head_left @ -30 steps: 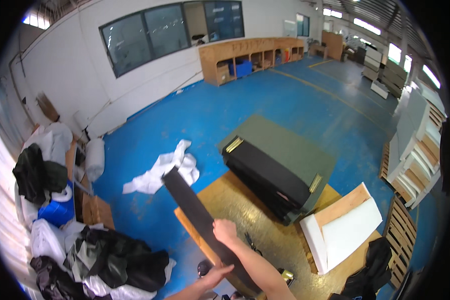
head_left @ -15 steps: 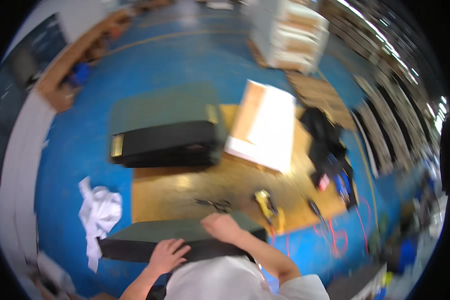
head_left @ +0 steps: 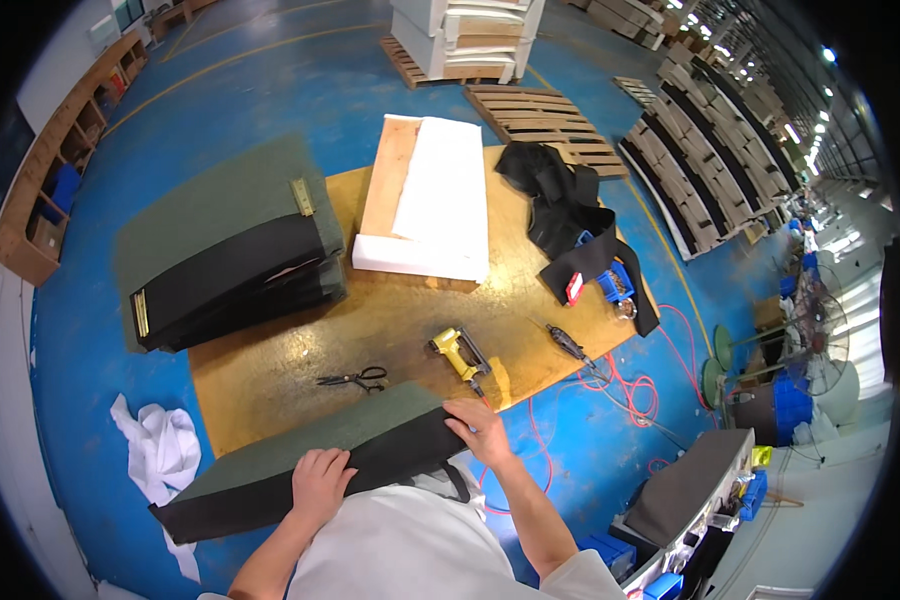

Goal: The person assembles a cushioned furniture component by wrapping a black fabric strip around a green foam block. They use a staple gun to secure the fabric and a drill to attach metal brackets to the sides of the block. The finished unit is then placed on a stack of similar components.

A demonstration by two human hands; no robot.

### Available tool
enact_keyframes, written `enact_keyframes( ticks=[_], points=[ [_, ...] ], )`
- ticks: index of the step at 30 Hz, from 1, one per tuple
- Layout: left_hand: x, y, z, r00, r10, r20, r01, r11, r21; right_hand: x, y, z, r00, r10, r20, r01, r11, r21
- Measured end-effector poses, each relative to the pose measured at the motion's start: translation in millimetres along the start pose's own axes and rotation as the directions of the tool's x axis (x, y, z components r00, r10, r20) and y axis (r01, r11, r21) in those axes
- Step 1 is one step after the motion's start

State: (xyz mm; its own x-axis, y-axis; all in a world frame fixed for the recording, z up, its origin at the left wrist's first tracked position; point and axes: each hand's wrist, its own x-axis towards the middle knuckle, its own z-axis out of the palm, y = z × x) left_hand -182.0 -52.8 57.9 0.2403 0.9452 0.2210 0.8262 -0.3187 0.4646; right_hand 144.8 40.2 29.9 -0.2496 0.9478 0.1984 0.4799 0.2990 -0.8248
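Observation:
An upholstered panel [head_left: 270, 465], green on top with a black fabric side, lies slanted along the near edge of the table, close against my body. My left hand [head_left: 320, 484] grips its black side near the middle, fingers over the upper edge. At the panel's right end, my right hand [head_left: 481, 432] holds the corner, its thumb on the black side. Just beyond the panel are black scissors [head_left: 353, 379] and a yellow staple gun [head_left: 458, 355] with a red hose. A dark, thin-tipped hand tool [head_left: 570, 345] rests farther right.
Green-and-black upholstered panels [head_left: 230, 230] are stacked on the table's [head_left: 270, 370] far left. Beside them stands a wooden board with white padding [head_left: 440, 200]. Black fabric [head_left: 560, 205] and a blue box [head_left: 615, 282] occupy the right. White cloth [head_left: 160, 450] and red hose [head_left: 642, 400] lie on the floor.
My right hand has moved from the panel's top to its right corner. My left hand stays on the black side. The view has turned rightward, and the panel now appears more slanted.

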Motion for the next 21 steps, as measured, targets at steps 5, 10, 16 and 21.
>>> enact_keyframes(
  ticks=[5, 10, 16, 21],
  points=[
    [3.8, 9.3, 7.0, 0.990, -0.111, -0.085, 0.113, 0.994, 0.011, 22.1, 23.9, -1.2, 0.975, -0.162, 0.153, 0.147, 0.983, 0.105],
    [13.4, 23.7, -3.4, 0.983, -0.117, -0.144, 0.125, 0.991, 0.048, 33.7, 27.7, -15.2, 0.926, -0.226, 0.302, 0.141, 0.950, 0.278],
    [20.1, 29.1, 16.0, 0.961, -0.251, -0.119, 0.271, 0.940, 0.208, 61.7, 15.0, -12.1, 0.895, -0.266, 0.357, 0.239, 0.964, 0.118],
    [30.9, 32.8, 11.1, 0.978, -0.042, -0.206, 0.095, 0.962, 0.254, 80.3, 22.6, -16.3, 0.795, -0.478, 0.374, 0.424, 0.878, 0.220]
  ],
)
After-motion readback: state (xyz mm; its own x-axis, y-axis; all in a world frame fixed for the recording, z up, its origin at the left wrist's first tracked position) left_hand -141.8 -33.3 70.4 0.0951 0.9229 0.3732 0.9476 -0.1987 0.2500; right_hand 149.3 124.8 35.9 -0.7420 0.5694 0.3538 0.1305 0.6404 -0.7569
